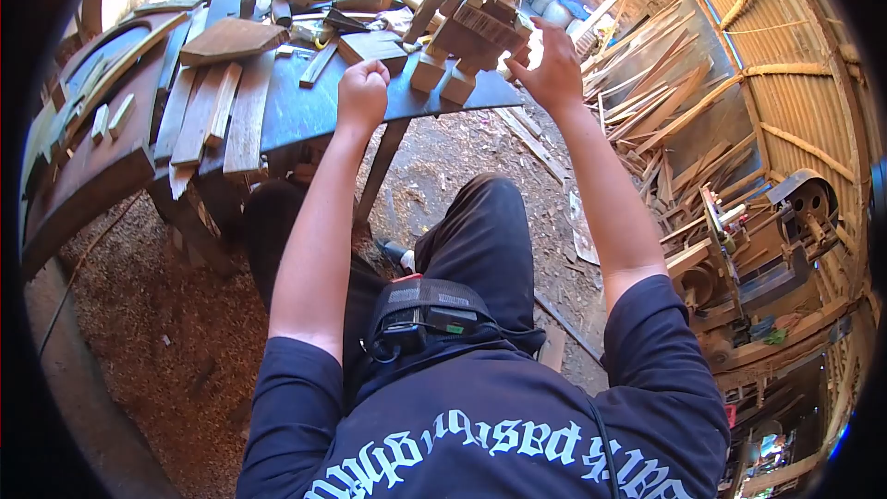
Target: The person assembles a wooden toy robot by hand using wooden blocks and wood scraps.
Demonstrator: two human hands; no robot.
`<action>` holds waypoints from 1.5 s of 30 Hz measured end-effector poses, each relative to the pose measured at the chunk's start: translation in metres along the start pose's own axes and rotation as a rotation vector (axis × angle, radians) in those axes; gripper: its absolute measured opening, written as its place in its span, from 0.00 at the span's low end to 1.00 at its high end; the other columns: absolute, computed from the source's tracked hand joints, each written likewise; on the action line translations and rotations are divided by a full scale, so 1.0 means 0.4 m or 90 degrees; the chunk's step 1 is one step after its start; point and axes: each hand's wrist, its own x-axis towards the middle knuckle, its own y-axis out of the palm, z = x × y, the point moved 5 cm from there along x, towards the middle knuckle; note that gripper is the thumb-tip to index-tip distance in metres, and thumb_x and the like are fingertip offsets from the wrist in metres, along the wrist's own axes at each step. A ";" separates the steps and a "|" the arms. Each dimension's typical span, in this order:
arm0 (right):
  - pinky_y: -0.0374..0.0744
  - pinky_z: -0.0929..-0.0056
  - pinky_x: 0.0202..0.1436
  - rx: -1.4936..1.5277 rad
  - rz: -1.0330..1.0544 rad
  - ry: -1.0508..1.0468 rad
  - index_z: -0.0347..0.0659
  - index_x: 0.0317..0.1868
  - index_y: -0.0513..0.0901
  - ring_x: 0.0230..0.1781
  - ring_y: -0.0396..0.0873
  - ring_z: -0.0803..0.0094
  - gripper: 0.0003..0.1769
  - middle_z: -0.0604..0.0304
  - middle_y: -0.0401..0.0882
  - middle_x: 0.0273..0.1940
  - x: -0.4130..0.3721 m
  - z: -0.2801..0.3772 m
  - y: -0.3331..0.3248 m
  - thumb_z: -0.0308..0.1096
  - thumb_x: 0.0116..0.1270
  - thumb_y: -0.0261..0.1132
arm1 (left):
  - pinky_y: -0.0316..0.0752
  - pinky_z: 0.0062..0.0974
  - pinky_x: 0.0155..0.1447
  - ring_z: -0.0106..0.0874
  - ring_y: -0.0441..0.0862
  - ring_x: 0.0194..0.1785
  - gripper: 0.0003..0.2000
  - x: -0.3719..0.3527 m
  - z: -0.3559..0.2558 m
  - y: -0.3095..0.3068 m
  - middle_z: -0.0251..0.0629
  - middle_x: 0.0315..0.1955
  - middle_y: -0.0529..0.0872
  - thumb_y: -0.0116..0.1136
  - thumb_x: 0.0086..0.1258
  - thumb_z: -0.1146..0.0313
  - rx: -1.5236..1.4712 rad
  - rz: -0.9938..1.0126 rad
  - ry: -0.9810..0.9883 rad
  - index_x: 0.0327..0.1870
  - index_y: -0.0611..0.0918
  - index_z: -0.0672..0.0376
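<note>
A wooden assembly [476, 30] of joined blocks and boards stands at the right end of the blue-topped table [305, 111]. Beside its right side is my right hand [552, 69], fingers apart and curved toward the wood; whether the fingertips touch it I cannot tell. My left hand [362, 92] is closed in a fist over the table's front part, left of the assembly. Anything inside that fist is hidden. Just behind it lies a thick wooden block [372, 48], with a small wood strip [319, 65] to its left.
Boards [245, 120] and a thick wood piece [231, 41] lie on the table's left part. Offcuts and tools crowd its back. Stacked wood strips [647, 97] and a machine with a wheel [804, 203] stand at the right. Sawdust covers the floor [166, 314].
</note>
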 end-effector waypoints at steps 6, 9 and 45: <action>0.81 0.53 0.68 0.011 -0.056 -0.031 0.39 0.69 0.78 0.64 0.81 0.49 0.41 0.48 0.82 0.62 0.013 0.014 0.035 0.42 0.56 0.83 | 0.63 0.29 0.30 0.22 0.69 0.24 0.10 -0.010 0.012 -0.003 0.32 0.16 0.72 0.43 0.64 0.76 -0.004 0.036 -0.034 0.24 0.78 0.62; 0.84 0.54 0.65 0.060 -0.072 -0.025 0.38 0.67 0.80 0.62 0.83 0.50 0.39 0.48 0.83 0.61 0.016 0.015 0.040 0.41 0.57 0.82 | 0.62 0.28 0.30 0.21 0.68 0.24 0.10 -0.026 -0.012 -0.003 0.32 0.16 0.72 0.43 0.65 0.77 0.024 0.031 -0.016 0.25 0.78 0.62; 0.89 0.64 0.53 0.462 0.060 0.341 0.41 0.62 0.85 0.54 0.85 0.62 0.30 0.54 0.84 0.55 -0.239 -0.292 0.275 0.31 0.56 0.79 | 0.79 0.24 0.38 0.23 0.84 0.36 0.10 0.058 -0.118 0.088 0.34 0.41 0.90 0.62 0.74 0.74 0.457 0.103 -0.033 0.54 0.87 0.58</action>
